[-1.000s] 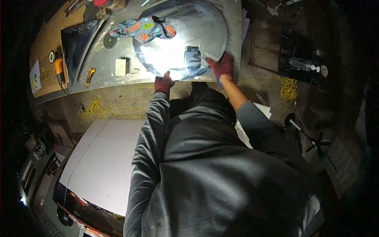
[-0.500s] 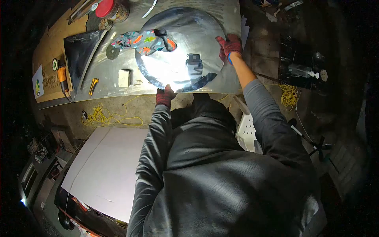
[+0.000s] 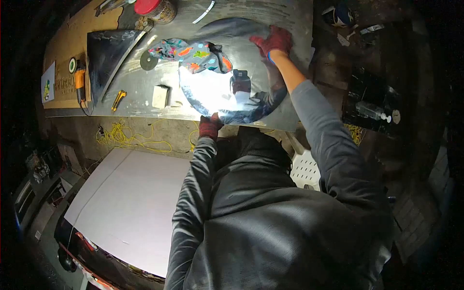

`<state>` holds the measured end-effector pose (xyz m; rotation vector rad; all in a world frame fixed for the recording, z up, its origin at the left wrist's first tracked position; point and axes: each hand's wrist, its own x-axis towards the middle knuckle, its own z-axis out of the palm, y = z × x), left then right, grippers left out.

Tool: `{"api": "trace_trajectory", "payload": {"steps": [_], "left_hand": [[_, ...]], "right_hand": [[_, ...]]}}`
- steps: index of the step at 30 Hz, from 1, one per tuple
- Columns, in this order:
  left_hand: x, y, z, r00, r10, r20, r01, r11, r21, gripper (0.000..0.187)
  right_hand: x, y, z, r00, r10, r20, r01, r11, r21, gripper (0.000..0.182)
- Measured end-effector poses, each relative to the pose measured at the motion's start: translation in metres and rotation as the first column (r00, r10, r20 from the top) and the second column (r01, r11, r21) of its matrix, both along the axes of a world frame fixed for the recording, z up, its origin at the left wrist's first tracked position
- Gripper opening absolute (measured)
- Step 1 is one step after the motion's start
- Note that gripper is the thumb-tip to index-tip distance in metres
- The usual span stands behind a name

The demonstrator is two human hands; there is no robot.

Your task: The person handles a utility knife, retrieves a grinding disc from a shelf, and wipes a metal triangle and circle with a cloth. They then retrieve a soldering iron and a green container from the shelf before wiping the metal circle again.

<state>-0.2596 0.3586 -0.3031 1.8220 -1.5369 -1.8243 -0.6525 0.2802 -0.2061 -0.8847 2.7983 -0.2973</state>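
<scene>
A round, shiny metal disc (image 3: 263, 79) lies on the metal-topped table (image 3: 140, 108), bright with glare on its left part. At the disc's upper right edge rests my right hand (image 3: 274, 41) in a red glove, its thumb and fingers spread. My left hand (image 3: 210, 126), gloved in dark red, is at the table's front edge by the lower left of the disc, its thumb up over the edge; its other fingers are mostly hidden. A patterned cloth (image 3: 195, 54) lies bunched across the disc's upper left.
Left on the table are an orange power tool (image 3: 79, 84), a yellow cutter (image 3: 118, 100), a pale block (image 3: 160, 96), a grinding disc (image 3: 148, 61), a dark triangular sheet (image 3: 108, 58) and a red-lidded jar (image 3: 157, 9). Yellow cord (image 3: 125, 137) and a white chair (image 3: 305, 170) are below.
My right hand has moved up and left along the disc's edge, its fingers now more spread. The camera view has shifted slightly, and my left hand remains at the front edge.
</scene>
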Motion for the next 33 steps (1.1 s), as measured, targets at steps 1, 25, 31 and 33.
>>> {"api": "trace_trajectory", "payload": {"steps": [1, 25, 31, 33], "left_hand": [[0.005, 0.004, -0.014, 1.0, 0.019, -0.019, -0.018, 0.999, 0.034, 0.045], [0.006, 0.01, -0.012, 0.989, 0.102, 0.111, -0.096, 0.994, -0.053, 0.06], [-0.004, 0.004, 0.015, 0.996, 0.071, 0.05, -0.073, 0.996, 0.051, 0.065], [0.006, 0.007, -0.006, 0.992, 0.091, 0.092, -0.091, 0.996, -0.002, 0.066]], "right_hand": [[0.0, 0.008, -0.003, 0.997, 0.058, -0.045, -0.061, 0.996, -0.065, 0.088], [-0.007, 0.092, -0.018, 0.992, 0.079, 0.097, -0.065, 0.988, -0.137, 0.095], [-0.025, 0.049, 0.008, 0.978, 0.144, -0.153, -0.208, 0.777, -0.594, 0.058], [0.016, 0.016, 0.039, 0.867, 0.498, 0.018, -0.382, 0.687, -0.618, 0.062]]}}
